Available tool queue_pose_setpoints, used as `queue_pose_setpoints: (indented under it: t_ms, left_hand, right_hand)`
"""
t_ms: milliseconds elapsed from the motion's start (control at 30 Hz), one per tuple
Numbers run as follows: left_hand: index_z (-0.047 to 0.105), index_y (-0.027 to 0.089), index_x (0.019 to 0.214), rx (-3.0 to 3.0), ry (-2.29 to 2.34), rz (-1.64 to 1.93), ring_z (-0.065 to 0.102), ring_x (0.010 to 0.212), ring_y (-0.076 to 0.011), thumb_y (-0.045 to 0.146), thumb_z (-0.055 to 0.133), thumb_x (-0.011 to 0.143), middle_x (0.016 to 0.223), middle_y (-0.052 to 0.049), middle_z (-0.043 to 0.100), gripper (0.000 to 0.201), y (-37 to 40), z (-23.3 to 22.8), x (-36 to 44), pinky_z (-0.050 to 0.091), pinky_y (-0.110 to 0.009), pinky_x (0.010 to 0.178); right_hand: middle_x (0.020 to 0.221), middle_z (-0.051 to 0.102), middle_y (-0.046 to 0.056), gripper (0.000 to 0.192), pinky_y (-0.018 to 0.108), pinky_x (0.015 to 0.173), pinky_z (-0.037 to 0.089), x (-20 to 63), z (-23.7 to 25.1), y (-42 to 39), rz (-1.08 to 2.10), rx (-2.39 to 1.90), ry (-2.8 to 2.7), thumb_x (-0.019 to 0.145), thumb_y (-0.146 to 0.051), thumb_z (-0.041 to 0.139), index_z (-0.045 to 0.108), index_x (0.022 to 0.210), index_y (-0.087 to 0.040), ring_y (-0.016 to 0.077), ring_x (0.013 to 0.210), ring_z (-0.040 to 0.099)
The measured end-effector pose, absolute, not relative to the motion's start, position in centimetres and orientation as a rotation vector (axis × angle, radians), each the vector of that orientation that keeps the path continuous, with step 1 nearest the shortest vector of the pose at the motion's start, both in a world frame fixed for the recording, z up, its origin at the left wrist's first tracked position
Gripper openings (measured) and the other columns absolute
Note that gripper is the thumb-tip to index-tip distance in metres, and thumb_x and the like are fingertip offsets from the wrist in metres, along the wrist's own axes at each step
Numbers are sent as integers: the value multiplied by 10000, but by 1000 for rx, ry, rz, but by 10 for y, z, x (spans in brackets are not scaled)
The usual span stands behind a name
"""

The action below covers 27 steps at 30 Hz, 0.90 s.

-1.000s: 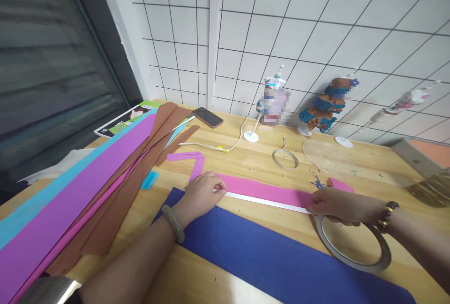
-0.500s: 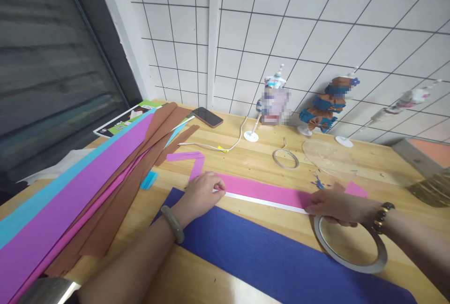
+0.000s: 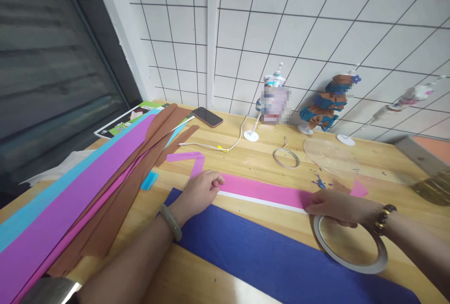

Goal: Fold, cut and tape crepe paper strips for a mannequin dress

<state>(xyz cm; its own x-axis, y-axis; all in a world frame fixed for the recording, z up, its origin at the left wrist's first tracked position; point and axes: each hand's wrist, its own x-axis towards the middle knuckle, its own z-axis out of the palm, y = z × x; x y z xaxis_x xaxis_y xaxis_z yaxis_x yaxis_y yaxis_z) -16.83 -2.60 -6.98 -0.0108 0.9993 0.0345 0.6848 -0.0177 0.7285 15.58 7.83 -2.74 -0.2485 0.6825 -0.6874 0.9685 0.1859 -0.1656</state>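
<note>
A pink crepe paper strip (image 3: 260, 189) lies across the wooden table, with white tape (image 3: 262, 202) along its near edge. My left hand (image 3: 204, 190) is closed at the strip's left end, fingers curled and thumb against them; its fingertips are partly hidden. At the right end, my right hand (image 3: 332, 206) is closed low over the tape and paper, its lower fingers partly hidden. Just below that hand is a large tape roll (image 3: 351, 266), its top edge covered by the hand. A dark blue crepe paper sheet (image 3: 267, 257) is spread nearer to me, partly under my left wrist.
Brown, purple and light blue crepe papers (image 3: 84, 191) lie in a pile on the left. Behind are a phone (image 3: 207, 116), a white cord (image 3: 207, 147), a small tape ring (image 3: 286, 158), a clear plastic disc (image 3: 326, 156) and decorated figures on stands (image 3: 319, 111).
My left fingers have lifted slightly from the tape's left end and curled over the pink paper. My right hand has stayed in place.
</note>
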Motion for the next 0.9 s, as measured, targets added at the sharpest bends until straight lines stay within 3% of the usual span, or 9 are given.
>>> queue_pose_setpoints:
  t_ms: [200, 433, 533, 700, 900]
  left_hand:
    - [615, 167, 858, 1687, 1709, 844, 552, 754, -121, 22, 407, 662, 840, -22, 609, 320, -25, -70, -174, 461, -224, 690]
    - [579, 144, 925, 1454, 1726, 1109, 564, 644, -115, 206, 459, 769, 729, -7, 597, 207, -21, -73, -183, 466, -218, 588]
    - [599, 156, 921, 1615, 1701, 1164, 602, 742, -133, 265, 469, 822, 818, -34, 645, 196, -26, -65, -177, 485, -240, 678]
    - [627, 195, 1050, 2257, 1354, 767, 555, 1067, -182, 314, 466, 879, 1060, -56, 660, 263, -42, -54, -148, 398, -313, 962]
    - [499, 203, 1239, 2516, 1331, 374, 447, 1213, -250, 399, 466, 878, 1258, -81, 549, 412, -50, -53, -122, 375, -391, 1000]
  right_hand:
    - [435, 333, -43, 259, 221, 377, 211, 156, -26, 77, -870, 1518, 1985, 777, -343, 408, 323, 571, -212, 63, 337, 306]
    - [429, 320, -55, 260, 212, 372, 195, 157, -27, 79, -936, 1479, 1986, 786, -345, 416, 329, 580, -212, 58, 341, 287]
    - [427, 348, -52, 279, 203, 364, 209, 158, -29, 81, -962, 1470, 1984, 775, -357, 438, 345, 560, -205, 54, 329, 298]
    - [453, 422, -37, 274, 193, 356, 215, 160, -30, 83, -1024, 1478, 1977, 757, -368, 467, 401, 562, -188, 47, 318, 318]
    - [435, 405, -48, 279, 197, 355, 233, 162, -30, 82, -1085, 1497, 2001, 748, -382, 490, 401, 563, -193, 53, 313, 313]
